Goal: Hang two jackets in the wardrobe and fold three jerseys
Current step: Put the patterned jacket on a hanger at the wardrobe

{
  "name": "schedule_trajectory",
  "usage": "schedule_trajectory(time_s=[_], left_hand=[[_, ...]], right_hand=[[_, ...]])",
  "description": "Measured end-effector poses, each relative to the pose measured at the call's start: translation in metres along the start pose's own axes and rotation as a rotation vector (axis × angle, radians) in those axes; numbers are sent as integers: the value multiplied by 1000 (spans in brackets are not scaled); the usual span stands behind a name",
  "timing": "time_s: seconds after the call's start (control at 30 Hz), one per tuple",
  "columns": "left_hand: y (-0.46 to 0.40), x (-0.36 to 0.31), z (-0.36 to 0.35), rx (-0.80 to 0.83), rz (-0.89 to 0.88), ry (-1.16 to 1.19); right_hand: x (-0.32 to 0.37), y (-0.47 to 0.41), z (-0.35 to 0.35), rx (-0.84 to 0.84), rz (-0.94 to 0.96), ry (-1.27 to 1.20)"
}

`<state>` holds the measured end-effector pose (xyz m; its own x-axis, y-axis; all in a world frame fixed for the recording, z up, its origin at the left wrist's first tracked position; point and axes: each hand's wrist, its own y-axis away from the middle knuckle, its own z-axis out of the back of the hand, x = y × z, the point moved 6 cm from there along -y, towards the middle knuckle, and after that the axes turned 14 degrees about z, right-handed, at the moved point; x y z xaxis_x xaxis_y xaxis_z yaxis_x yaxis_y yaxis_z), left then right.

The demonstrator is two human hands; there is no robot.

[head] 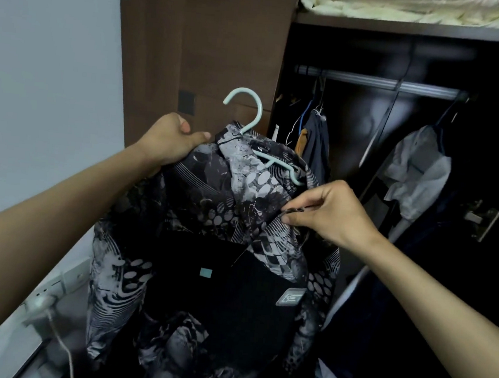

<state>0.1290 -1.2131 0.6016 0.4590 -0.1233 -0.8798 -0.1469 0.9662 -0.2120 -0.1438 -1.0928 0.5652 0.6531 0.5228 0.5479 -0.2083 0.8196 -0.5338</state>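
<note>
A black and grey patterned jacket (206, 245) hangs on a pale mint plastic hanger (251, 112) in front of me, left of the open wardrobe. My left hand (170, 141) grips the jacket's left shoulder and holds it up. My right hand (331, 215) pinches the jacket's front edge near the collar, around a small dark zip or trim piece. The hanger's hook points up and left, free of the rail. The wardrobe's metal rail (389, 83) runs across the dark interior to the upper right.
Dark clothes (317, 140) hang at the rail's left end, and a white and dark garment (417, 174) hangs to the right. The brown wardrobe side panel (201, 47) stands behind the hanger. Pale bedding (412, 6) fills the top shelf. A wall socket with a white plug (45, 300) is at lower left.
</note>
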Motion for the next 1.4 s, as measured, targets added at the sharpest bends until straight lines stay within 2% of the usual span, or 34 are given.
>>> schedule_trajectory(time_s=[0.2,0.6,0.67,0.8,0.83,0.87,0.9,0.97,1.0,1.03,1.1,1.13,1.23,1.3,1.4], left_hand=[[-1,1,0,9,11,-8],[0,1,-2,24,-22,-33],[-2,2,-2,34,-29,-16],[-4,13,-5,87,-14,5],[-3,15,-7,95,-24,2],[0,15,-7,95,-38,-14],[4,14,-8,93,-59,-34],[14,11,-5,105,-106,-64],[19,10,-1,107,-122,-73],[24,11,5,103,-133,-85],[36,13,19,114,-155,-107],[42,15,27,138,-171,-107],[67,19,50,233,-215,-125],[82,25,64,314,-208,-134],[99,37,84,354,-191,-130]], right_hand=[[-2,-1,1,12,-48,-112],[-9,-8,-7,71,-62,-88],[-8,-9,-11,141,-63,-126],[3,-2,-21,465,-131,-221],[9,-2,-21,479,-121,-243],[14,-7,-19,421,-76,-237],[17,-15,-11,284,-3,-154],[17,-33,9,-7,103,150],[16,-39,10,-51,119,259],[15,-44,4,-2,86,271],[17,-52,-22,145,58,49],[24,-56,-36,178,105,-66],[59,-68,-66,123,337,-252],[77,-73,-75,76,402,-325],[95,-75,-85,176,430,-380]])
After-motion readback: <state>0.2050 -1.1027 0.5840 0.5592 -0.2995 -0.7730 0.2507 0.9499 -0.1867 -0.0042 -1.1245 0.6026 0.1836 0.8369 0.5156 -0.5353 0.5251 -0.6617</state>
